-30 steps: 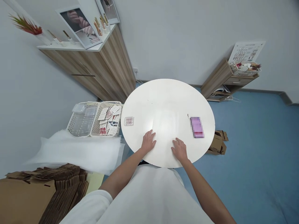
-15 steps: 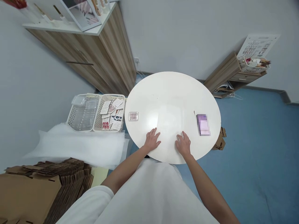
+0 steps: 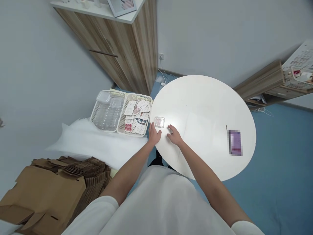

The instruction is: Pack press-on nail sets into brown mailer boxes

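Note:
A small clear plastic case [image 3: 159,121] with pinkish pieces inside lies near the left edge of the round white table [image 3: 207,107]. My left hand [image 3: 154,133] rests open at the table's rim just below the case, fingers stretched toward it. My right hand [image 3: 174,134] lies open on the tabletop just right of the case, fingers spread, holding nothing. A purple blurred flat object [image 3: 235,142] lies on the right side of the table, far from both hands.
Left of the table stand two white baskets, one with clear plastic cases [image 3: 109,110], one with printed cards [image 3: 135,114], on white foam sheets [image 3: 95,147]. Flattened cardboard boxes [image 3: 56,186] are stacked at lower left. A wooden cabinet [image 3: 122,42] stands behind, a low shelf [image 3: 266,85] at right.
Both hands have moved left across the table, from its near middle edge to beside the small clear case. The view has turned left and down.

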A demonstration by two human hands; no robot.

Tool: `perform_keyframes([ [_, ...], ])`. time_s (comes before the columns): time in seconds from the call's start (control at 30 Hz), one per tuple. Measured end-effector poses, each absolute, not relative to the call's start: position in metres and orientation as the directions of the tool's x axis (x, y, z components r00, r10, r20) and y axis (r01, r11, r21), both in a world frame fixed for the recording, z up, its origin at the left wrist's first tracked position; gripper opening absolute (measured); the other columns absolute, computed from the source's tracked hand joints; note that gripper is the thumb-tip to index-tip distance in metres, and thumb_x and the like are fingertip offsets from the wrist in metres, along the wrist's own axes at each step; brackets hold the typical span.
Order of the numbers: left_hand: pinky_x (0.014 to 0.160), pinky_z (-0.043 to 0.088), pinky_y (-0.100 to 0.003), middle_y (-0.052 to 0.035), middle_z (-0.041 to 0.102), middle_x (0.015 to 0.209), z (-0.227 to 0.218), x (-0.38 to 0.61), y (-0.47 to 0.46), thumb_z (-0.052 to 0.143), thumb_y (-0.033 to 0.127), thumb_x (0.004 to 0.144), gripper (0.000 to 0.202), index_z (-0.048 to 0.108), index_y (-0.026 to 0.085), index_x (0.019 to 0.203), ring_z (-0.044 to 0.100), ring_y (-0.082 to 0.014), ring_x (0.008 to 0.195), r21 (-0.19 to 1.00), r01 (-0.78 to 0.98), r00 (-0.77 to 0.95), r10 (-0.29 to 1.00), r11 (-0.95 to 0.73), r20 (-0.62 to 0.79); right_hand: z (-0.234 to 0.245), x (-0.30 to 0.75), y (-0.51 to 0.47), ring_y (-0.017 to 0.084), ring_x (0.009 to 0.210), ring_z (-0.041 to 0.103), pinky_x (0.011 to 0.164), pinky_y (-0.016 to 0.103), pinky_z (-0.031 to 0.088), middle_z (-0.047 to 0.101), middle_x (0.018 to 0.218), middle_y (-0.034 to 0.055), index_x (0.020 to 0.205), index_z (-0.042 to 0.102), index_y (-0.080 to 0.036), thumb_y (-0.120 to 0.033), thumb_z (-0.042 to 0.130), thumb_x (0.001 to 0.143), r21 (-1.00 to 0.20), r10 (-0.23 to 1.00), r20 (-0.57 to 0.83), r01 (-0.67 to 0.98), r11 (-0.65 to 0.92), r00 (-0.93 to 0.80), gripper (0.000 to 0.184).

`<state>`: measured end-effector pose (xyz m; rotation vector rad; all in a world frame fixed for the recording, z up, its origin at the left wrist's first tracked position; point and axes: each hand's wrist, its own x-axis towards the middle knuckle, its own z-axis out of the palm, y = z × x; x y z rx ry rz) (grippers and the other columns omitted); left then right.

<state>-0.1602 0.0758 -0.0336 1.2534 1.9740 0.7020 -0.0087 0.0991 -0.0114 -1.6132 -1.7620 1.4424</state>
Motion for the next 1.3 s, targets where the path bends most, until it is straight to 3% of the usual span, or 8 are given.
perform_keyframes([
  [0.13, 0.102, 0.020, -0.040, -0.0104, 0.027, 0.136, -0.037, -0.171, 0.080, 0.051, 0.020, 0.072, 0.070, 0.016, 0.017, 0.132, 0.017, -0.0249, 0.127, 0.770, 0.449, -0.282, 0.890, 0.453, -0.359, -0.008, -0.037, 0.106, 0.019, 0.124, 0.029, 0.093, 0.030, 0.037, 0.024, 0.139, 0.0034, 0.127, 0.033, -0.021, -0.014, 0.048, 0.064, -0.858, 0.823, -0.481, 0.356, -0.370, -0.304, 0.065],
  [0.3, 0.097, 0.030, -0.037, -0.0091, 0.032, 0.133, -0.043, -0.178, 0.082, 0.050, 0.018, 0.072, 0.067, 0.019, 0.019, 0.132, 0.029, -0.0236, 0.122, 0.822, 0.390, -0.233, 0.908, 0.415, -0.348, -0.006, -0.048, 0.103, 0.019, 0.123, 0.030, 0.095, 0.032, 0.035, 0.030, 0.136, 0.0045, 0.129, 0.030, -0.021, -0.014, 0.050, 0.062, -0.849, 0.813, -0.521, 0.261, -0.460, -0.262, 0.071],
  [0.6, 0.090, 0.039, -0.035, -0.0101, 0.041, 0.126, -0.036, -0.144, 0.069, 0.049, 0.018, 0.073, 0.061, 0.026, 0.019, 0.130, 0.043, -0.0213, 0.111, 0.859, 0.402, -0.132, 0.948, 0.317, -0.288, -0.007, -0.005, 0.073, 0.018, 0.120, 0.035, 0.096, 0.035, 0.034, 0.032, 0.135, 0.0018, 0.126, 0.035, -0.026, -0.013, 0.048, 0.064, -0.902, 0.896, -0.416, 0.196, -0.384, -0.156, 0.064],
  [0.77, 0.091, 0.039, -0.034, -0.0110, 0.044, 0.123, -0.025, -0.099, 0.054, 0.048, 0.015, 0.072, 0.060, 0.029, 0.016, 0.128, 0.044, -0.0202, 0.110, 0.894, 0.404, 0.015, 0.976, 0.194, -0.219, -0.006, 0.049, 0.042, 0.017, 0.119, 0.037, 0.096, 0.036, 0.035, 0.030, 0.137, 0.0012, 0.124, 0.037, -0.027, -0.013, 0.047, 0.065, -0.909, 0.924, -0.376, 0.220, -0.353, -0.072, 0.062],
  [1.0, 0.083, 0.044, -0.032, -0.0082, 0.051, 0.116, -0.024, -0.037, 0.014, 0.046, 0.014, 0.072, 0.056, 0.034, 0.019, 0.126, 0.050, -0.0188, 0.104, 0.892, 0.432, 0.241, 0.936, 0.133, -0.256, -0.005, 0.141, -0.009, 0.017, 0.116, 0.042, 0.097, 0.036, 0.035, 0.034, 0.134, 0.0012, 0.122, 0.042, -0.026, -0.012, 0.045, 0.066, -0.904, 0.935, -0.350, 0.276, -0.326, -0.045, 0.058],
  [1.3, 0.080, 0.044, -0.031, -0.0085, 0.054, 0.114, -0.029, 0.010, -0.027, 0.047, 0.013, 0.071, 0.056, 0.036, 0.019, 0.125, 0.052, -0.0195, 0.100, 0.840, 0.516, 0.196, 0.931, 0.168, -0.307, -0.028, 0.202, -0.043, 0.018, 0.119, 0.039, 0.100, 0.036, 0.033, 0.035, 0.134, 0.0010, 0.121, 0.044, -0.023, -0.012, 0.045, 0.065, -0.908, 0.924, -0.347, 0.304, -0.289, -0.159, 0.057],
])
